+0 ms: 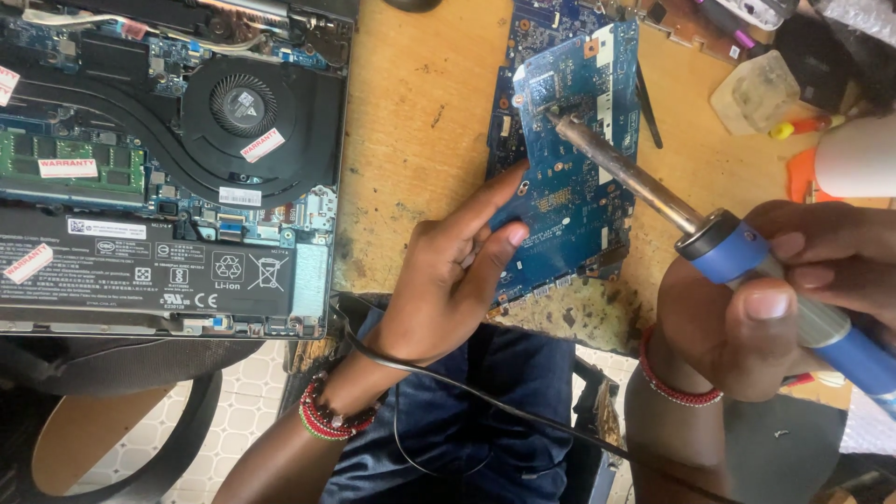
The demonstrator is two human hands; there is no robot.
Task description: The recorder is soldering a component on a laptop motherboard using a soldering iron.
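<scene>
right hand (784,308) clenched on blue soldering iron (747,257), tip on circuit board (569,140) | left hand (448,280) flat, fingers spread, steadying board | board likely thin, fragile; hold by edges

Circuit board (569,177) on table (420,121); opened laptop (168,168) left; soldering iron (653,191) tip on board.

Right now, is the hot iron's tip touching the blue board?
Touching. The head view shows the soldering iron, held in the right hand, with its tip meeting the blue board with no gap, while the left hand rests on the board.
</scene>
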